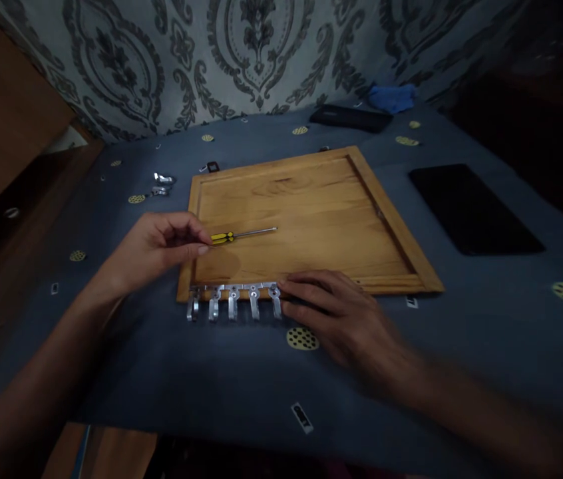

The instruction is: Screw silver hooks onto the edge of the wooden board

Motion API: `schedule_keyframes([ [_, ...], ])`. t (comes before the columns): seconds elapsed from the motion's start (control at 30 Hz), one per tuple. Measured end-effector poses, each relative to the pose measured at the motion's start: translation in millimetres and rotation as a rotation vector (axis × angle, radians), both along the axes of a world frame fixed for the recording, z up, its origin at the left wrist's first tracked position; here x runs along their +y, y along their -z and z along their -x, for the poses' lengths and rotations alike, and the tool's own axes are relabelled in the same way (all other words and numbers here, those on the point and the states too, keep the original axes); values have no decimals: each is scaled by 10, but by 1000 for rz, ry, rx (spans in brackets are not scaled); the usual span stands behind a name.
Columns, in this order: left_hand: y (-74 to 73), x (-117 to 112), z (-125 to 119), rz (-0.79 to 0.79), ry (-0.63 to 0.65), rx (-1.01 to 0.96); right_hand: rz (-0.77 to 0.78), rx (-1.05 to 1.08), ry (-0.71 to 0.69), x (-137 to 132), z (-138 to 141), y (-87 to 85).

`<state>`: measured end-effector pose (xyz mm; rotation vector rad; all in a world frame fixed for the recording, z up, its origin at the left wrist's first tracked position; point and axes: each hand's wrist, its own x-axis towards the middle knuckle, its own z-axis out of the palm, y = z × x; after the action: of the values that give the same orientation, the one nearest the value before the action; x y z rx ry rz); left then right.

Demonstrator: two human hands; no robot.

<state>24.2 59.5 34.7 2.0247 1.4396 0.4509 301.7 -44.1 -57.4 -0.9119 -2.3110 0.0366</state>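
My left hand (pixel 169 245) pinches the yellow-and-black handle end of a screwdriver (pixel 256 232), whose metal shaft points right above the wooden panel. Below it, a silver hook rail (pixel 244 287) with several hooks lies along the near edge of the framed wooden panel (pixel 286 213). The hooks hang over that edge toward me. My right hand (pixel 341 316) holds the rail's right end, fingers against the last hook; its thumb is hard to make out. Screw heads seem to show on some hooks.
Loose silver hooks (pixel 162 185) lie on the blue patterned cloth (pixel 172 379) at left. A black flat slab (pixel 476 209) sits at right, a dark case (pixel 351 118) and blue cloth (pixel 392 98) at the back. A patterned curtain (pixel 256 53) hangs behind; wooden furniture (pixel 6 100) stands left.
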Motion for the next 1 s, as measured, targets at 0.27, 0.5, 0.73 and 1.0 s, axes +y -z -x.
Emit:
schedule_keyframes([
  [0.27, 2, -185, -346, 187, 260, -229, -15, 0, -2, -7, 7, -16],
  [0.5, -8, -167, -536, 187, 483, -143, -21, 24, 9, 1, 37, 21],
  [0.73, 36, -141, -594, 210, 565, -6, -7, 20, 17, 2, 48, -19],
  [1.0, 76, -124, -649, 233, 572, 122, -20, 23, 0, 13, 43, -41],
])
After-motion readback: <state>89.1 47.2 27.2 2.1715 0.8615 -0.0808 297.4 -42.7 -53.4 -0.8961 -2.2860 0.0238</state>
